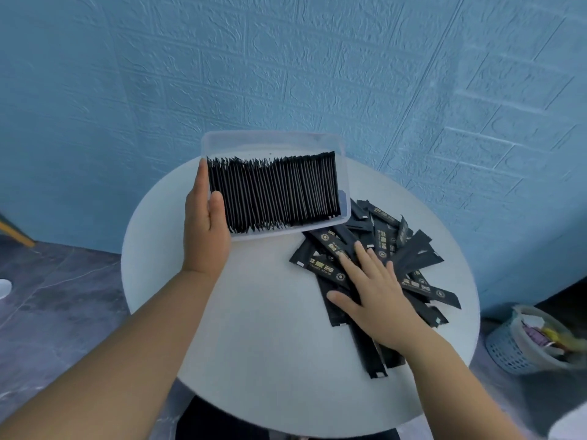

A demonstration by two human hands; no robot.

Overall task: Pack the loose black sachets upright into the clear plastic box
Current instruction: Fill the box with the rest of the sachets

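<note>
Right hand (pixel 373 292) lies flat with fingers spread on the heap of loose black sachets (pixel 413 260), pressing on them rather than gripping any; nothing is pinched between its fingers as far as I can see. Left hand (pixel 203 230) holds the left end of the clear plastic box (pixel 273 137), its thumb hooked over the rim against the first of the packed sachets (pixel 276 192) and its fingers along the outside wall. Both sit on a round white desk (pixel 254 350), the loose heap fanned out on the right side, the box just beyond it at the back, its near right corner overlapping the heap. Inside the box one row of sachets stands on edge and fills it nearly from wall to wall, with a bare strip behind the row. I judge the packing well over halfway: a couple of dozen or so lie unpacked. Off to the right stands a lined wastebasket (pixel 514 347); behind everything is a blue brick-patterned wall (pixel 286 74).
</note>
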